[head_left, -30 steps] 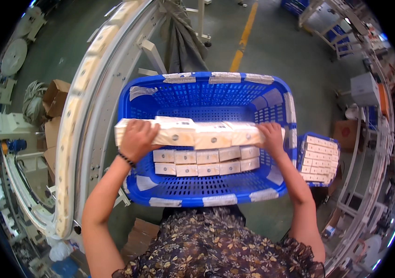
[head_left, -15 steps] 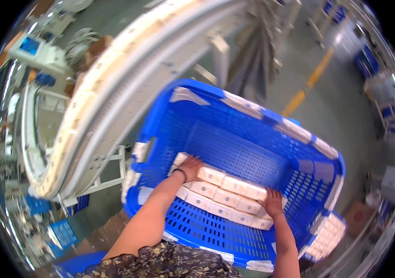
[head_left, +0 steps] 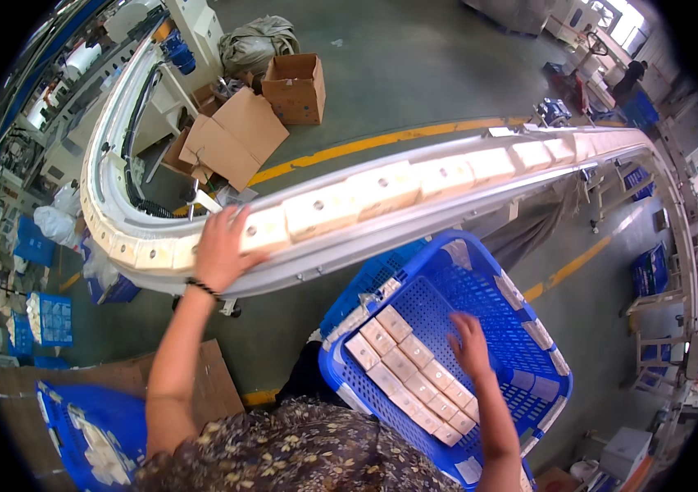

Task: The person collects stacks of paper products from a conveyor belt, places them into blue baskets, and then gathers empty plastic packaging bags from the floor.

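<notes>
My left hand (head_left: 222, 252) lies over the packs on the conveyor, its fingers stretched out and thumb apart, against a cream-white rectangular pack (head_left: 265, 230) with a small dark round mark. Part of the row is hidden under the hand. My right hand (head_left: 470, 340) hovers inside the large blue perforated basket (head_left: 542, 390), fingers apart and holding nothing. Below and left of that hand, rows of similar packs (head_left: 399, 363) fill one side of the basket floor. The curved conveyor (head_left: 316, 269) carries a long single file of these packs past me.
Open cardboard boxes (head_left: 294, 88) stand on the floor beyond the conveyor. Another blue basket (head_left: 55, 426) with packs is at my lower left. A second blue crate (head_left: 349, 297) sits partly under the conveyor beside the big basket. Machines line the left side.
My view has turned up and left. My left hand has left the packs in the basket and reached the conveyor. My right hand has lifted off the packs.
</notes>
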{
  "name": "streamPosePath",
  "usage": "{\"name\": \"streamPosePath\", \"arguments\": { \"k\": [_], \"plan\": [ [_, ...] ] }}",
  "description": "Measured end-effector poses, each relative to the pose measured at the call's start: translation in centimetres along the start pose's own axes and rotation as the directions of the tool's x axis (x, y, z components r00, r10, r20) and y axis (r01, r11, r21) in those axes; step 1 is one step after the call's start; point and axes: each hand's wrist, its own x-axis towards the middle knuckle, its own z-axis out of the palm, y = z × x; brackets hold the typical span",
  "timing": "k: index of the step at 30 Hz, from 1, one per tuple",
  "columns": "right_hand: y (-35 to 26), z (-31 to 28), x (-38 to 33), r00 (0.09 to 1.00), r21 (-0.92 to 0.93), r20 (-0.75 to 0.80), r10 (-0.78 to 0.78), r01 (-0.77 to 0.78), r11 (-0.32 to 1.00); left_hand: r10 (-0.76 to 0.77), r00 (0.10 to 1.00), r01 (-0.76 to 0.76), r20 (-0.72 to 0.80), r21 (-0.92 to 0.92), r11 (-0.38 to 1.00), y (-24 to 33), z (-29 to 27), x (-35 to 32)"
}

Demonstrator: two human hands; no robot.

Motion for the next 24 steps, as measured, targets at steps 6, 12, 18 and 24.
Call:
{"name": "streamPosePath", "arguments": {
  "k": [6,12,18,24],
  "plan": [
    [-9.9,-5.1,22.2,0.917,-0.292,-0.065,-0.394,0.360,0.886,0.124,0.968,-0.140,0.219,0.061,0.988,-5.1,-3.2,-0.6],
    [-12.1,-6.3,31.4,0.872,-0.273,0.355,-0.336,0.441,0.855,0.075,0.992,-0.094,0.104,0.187,0.978,-7.7,-2.6,-2.9],
    [-14.7,-2.4,33.1,0.901,-0.216,0.270,-0.341,0.401,0.890,0.108,0.993,-0.110,0.043,0.054,0.992,-12.0,-3.7,-3.7],
    [-20.6,-6.8,27.1,0.736,-0.184,-0.378,-0.561,0.535,0.825,0.323,0.945,-0.274,-0.046,0.423,0.864,-10.7,-21.4,-4.2]
  ]
}}
